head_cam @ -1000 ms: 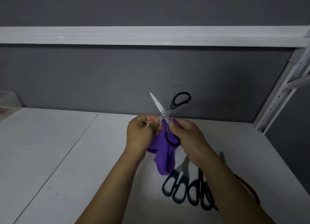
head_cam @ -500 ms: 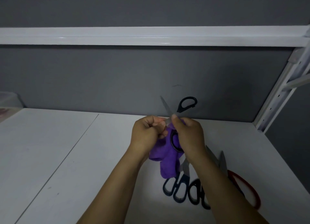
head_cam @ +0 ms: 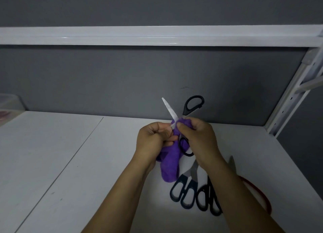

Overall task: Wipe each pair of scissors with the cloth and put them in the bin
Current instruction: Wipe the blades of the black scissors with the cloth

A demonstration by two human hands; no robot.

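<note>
1. Black-handled scissors (head_cam: 170, 110): being held splayed open above the tabletop (head_cam: 52, 163), one blade pointing up-left, one handle loop up-right, the other loop showing between the hands.
2. Purple cloth (head_cam: 170, 166): bunching over the pivot and hanging down.
3. Left hand (head_cam: 152, 140): clenching round the lower blade, with cloth beneath it.
4. Right hand (head_cam: 199, 138): pinching the cloth against the pivot.
5. Blue-handled scissors (head_cam: 183, 189), second black pair (head_cam: 207, 197) and red-handled pair (head_cam: 258, 194): lying together under the right forearm.
6. Clear bin (head_cam: 8, 103): sitting far left, well apart.
</note>
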